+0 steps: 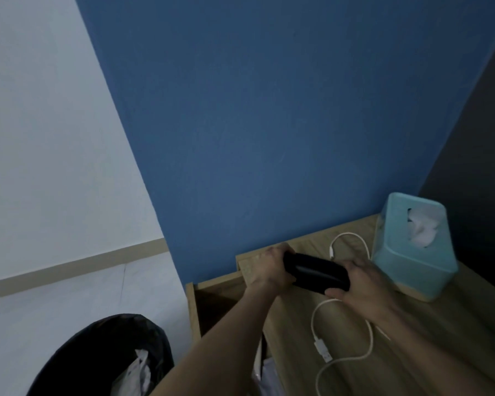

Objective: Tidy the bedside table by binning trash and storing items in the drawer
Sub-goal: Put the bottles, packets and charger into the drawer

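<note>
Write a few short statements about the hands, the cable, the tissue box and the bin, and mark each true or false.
1. The left hand and the right hand both hold the black case. True.
2. The white cable lies in the bin. False: it lies on the table top.
3. A tissue sticks out of the teal tissue box. True.
4. The bin holds nothing. False: white trash lies in it.

light: dim, flat, bluish, source can't tell | shadows: soft, deepest in the black bin (103, 347) and at far right | sharpness: whole frame kinda soft and smeary | edges: wide-angle bend, blue wall (269, 110) leans
</note>
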A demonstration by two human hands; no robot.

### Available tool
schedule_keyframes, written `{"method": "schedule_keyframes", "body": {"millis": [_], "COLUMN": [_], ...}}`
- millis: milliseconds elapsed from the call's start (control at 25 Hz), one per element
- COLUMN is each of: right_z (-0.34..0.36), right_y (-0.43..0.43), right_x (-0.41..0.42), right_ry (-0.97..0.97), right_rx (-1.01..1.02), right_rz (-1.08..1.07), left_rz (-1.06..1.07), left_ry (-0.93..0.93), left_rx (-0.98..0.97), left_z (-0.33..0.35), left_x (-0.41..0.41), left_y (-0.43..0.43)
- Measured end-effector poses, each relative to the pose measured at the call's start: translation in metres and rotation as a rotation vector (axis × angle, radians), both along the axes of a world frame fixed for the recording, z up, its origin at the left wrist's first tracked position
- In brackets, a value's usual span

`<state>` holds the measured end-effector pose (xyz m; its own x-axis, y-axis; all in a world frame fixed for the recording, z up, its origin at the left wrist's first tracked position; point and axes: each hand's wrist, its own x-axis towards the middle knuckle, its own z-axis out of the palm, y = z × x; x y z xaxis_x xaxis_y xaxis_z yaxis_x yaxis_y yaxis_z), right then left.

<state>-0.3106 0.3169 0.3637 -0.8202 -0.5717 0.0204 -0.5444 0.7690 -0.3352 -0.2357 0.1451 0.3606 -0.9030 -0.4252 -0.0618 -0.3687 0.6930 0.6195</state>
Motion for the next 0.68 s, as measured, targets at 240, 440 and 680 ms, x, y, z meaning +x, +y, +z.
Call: {"method": "schedule_keyframes", "body": {"millis": [240,440,680], "right_z": [0.056,0.125,0.16], "right_y": [0.012,0.016,0.014], "right_x": [0.031,0.086,0.148], "right_ry": [0.127,0.298,-0.647], "right_rx": [-0.333,-0.51,-0.847], "right_rz": [-0.023,0.004,0.217], "left_rz": [0.159,0.167,0.22], "left_ry": [0.481,0.651,0.663], "left_rx": [0.416,1.015,1.086], "left_z": [0.069,0.136,0.165], "left_x": [0.033,0.084,0.155], "left_y": [0.004,0.024,0.007]}}
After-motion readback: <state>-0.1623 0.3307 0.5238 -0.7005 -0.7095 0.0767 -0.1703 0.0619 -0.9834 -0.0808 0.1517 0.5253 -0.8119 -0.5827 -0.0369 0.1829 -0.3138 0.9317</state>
